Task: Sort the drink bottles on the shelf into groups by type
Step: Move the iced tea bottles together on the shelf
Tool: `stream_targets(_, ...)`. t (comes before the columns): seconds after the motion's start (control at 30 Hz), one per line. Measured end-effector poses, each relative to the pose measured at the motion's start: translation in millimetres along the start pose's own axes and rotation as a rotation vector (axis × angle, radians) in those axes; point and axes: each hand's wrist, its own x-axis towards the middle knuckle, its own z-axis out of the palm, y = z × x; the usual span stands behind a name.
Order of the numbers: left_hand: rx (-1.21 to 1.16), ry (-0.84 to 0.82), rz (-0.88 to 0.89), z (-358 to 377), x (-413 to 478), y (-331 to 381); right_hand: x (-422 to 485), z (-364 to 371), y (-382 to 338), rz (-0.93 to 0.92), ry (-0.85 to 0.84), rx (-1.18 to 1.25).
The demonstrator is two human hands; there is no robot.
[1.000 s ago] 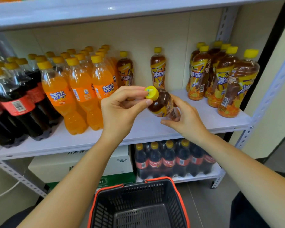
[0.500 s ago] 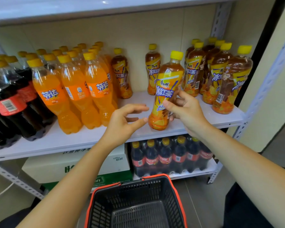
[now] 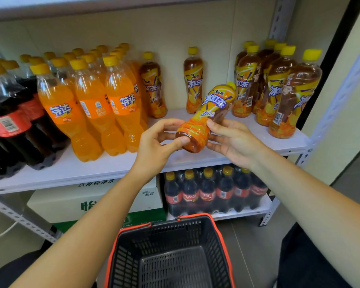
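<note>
An iced tea bottle (image 3: 208, 113) with a yellow cap is tilted above the white shelf (image 3: 112, 165), cap pointing away, base toward me. My left hand (image 3: 160, 140) pinches its base between thumb and fingers. My right hand (image 3: 233, 140) holds its lower body from the right. Two single iced tea bottles (image 3: 193, 80) stand at the back middle. A group of iced tea bottles (image 3: 279, 88) stands at the right end. Orange soda bottles (image 3: 96, 100) fill the left middle, and cola bottles (image 3: 8, 121) the far left.
Below the shelf sit a pack of cola bottles (image 3: 212, 192) and white and green cartons (image 3: 87, 202). A black basket with a red rim (image 3: 170, 254) stands on the floor right under my arms. The shelf's metal post (image 3: 339, 96) rises at the right.
The iced tea bottle, upright on the shelf half a second ago, is now lifted and tilted. My left hand has moved in and taken its base; my right hand still holds it.
</note>
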Motion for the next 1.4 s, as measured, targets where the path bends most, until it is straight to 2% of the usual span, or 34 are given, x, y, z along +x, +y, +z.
stream_targets(0.27,0.058,-0.093,0.019,-3,-4,0,-3,4,3,-0.006,0.056,0.014)
stream_targets(0.5,0.186,-0.086,0.080,-11,1,3,-5,7,7,-0.016,0.086,0.098)
stream_targets(0.67,0.116,-0.028,0.059,-11,4,4,-3,6,7,0.002,0.112,0.135)
stream_targets(0.87,0.234,-0.104,0.109,-10,-4,4,-2,2,8,-0.034,0.134,0.090)
stream_targets(1.0,0.313,-0.131,0.082,-4,-2,-5,1,-6,5,-0.136,0.174,-0.063)
stream_targets(1.1,0.395,-0.164,0.025,-3,4,-18,6,-17,-2,-0.262,0.265,-0.213)
stream_targets(1.2,0.423,-0.092,-0.042,2,17,-32,16,-33,-8,-0.381,0.371,-0.387)
stream_targets(1.27,0.376,-0.014,-0.121,7,33,-41,23,-45,-11,-0.451,0.432,-0.492)
stream_targets(1.4,0.132,0.096,-0.300,19,69,-60,34,-66,-11,-0.534,0.542,-0.689)
